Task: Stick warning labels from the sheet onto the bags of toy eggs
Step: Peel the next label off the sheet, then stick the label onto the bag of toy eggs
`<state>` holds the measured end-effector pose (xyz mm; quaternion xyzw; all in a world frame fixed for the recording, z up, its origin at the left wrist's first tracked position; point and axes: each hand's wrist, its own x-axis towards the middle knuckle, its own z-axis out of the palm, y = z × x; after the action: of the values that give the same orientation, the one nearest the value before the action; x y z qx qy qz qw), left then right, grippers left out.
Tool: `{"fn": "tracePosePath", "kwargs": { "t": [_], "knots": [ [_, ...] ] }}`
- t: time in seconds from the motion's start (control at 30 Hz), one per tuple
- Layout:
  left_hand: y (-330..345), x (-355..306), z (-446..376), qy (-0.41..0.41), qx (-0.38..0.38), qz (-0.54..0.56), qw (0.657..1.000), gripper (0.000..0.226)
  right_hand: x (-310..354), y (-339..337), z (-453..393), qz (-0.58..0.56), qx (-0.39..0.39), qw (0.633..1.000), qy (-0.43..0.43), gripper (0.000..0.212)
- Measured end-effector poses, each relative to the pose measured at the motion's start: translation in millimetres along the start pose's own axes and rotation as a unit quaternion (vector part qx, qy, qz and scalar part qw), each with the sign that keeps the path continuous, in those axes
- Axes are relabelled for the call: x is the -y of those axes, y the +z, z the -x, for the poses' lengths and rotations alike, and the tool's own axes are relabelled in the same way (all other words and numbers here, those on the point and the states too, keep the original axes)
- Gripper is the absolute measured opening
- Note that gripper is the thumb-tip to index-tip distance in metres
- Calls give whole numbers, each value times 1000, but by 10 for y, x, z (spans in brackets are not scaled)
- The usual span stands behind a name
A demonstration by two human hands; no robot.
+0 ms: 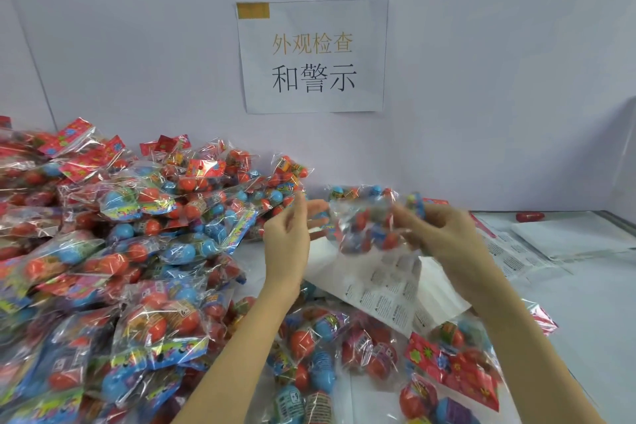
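1. Two hands are raised over the middle of the table, and one bag of toy eggs (364, 224) hangs between them, above the label sheet (389, 289).
2. The right hand (444, 234) has its fingers curled round the right end of this bag and carries it; the picture is blurred here, so I cannot tell whether a label is already on it.
3. The left hand (292, 227) stands just beside the left end of the bag with the fingers nearly straight and relaxed. It seems to hold nothing, though a small label on a fingertip would be too small to see.
4. The long axis of the bag runs left to right, so its flat face is turned toward the left hand, which is the nearer free hand for pressing a label on.
5. The label sheet lies flat on the table directly under the bag, between the two forearms.
6. A large pile of bags (103, 251) fills the left side of the table, and more bags lie at the near edge.
7. More white sheets (568, 234) lie toward the right edge.
8. On the pale wall behind hangs a paper sign (313, 55).
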<state>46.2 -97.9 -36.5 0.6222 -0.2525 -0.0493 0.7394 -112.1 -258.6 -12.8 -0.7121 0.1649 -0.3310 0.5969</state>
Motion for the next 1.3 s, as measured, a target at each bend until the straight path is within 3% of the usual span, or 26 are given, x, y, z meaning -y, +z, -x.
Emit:
{"fn": "tracePosePath", "kwargs": {
  "t": [0.03,0.07,0.13,0.17,0.23,0.3,0.37,0.47,0.53,0.63,0.73,0.83,0.9,1.03,1.3],
  "knots": [
    [-30,30,-22,47,-28,-67,996,29,28,-111,-24,-139,-8,990,4,29],
    [-71,76,-48,100,-55,-192,975,22,72,-207,-23,-331,33,943,-3,23],
    [-150,192,-99,123,-71,-501,854,36,121,-312,41,-664,172,727,-21,35],
    [-185,225,-114,73,-61,-608,788,45,143,-336,70,-734,205,647,-17,41],
    [-227,200,-121,-41,-32,-702,710,55,177,-304,97,-748,244,617,-8,47],
    [-267,194,-136,-93,-10,-726,681,72,158,-249,102,-725,267,635,21,47],
    [-297,224,-163,-86,-13,-743,664,81,118,-169,101,-705,279,649,66,46],
    [-312,221,-165,-70,-8,-744,664,83,75,-48,105,-656,264,698,116,40],
    [-293,159,-141,-40,-15,-723,690,79,30,9,109,-602,243,749,128,39],
    [-215,27,-107,83,-63,-619,778,60,-19,95,84,-547,280,777,138,43],
    [-119,-61,-47,227,-77,-402,884,39,-85,149,57,-486,304,807,141,50],
    [-77,-152,22,260,-72,-220,938,24,-132,203,43,-439,283,841,144,52],
    [-53,-191,41,228,-51,-146,961,22,-158,241,28,-418,241,864,143,49],
    [-38,-186,35,163,-21,-45,985,20,-225,349,-4,-320,82,937,109,51],
    [-16,-138,16,84,24,15,996,15,-234,460,79,-160,51,985,49,29]
  ]
}}
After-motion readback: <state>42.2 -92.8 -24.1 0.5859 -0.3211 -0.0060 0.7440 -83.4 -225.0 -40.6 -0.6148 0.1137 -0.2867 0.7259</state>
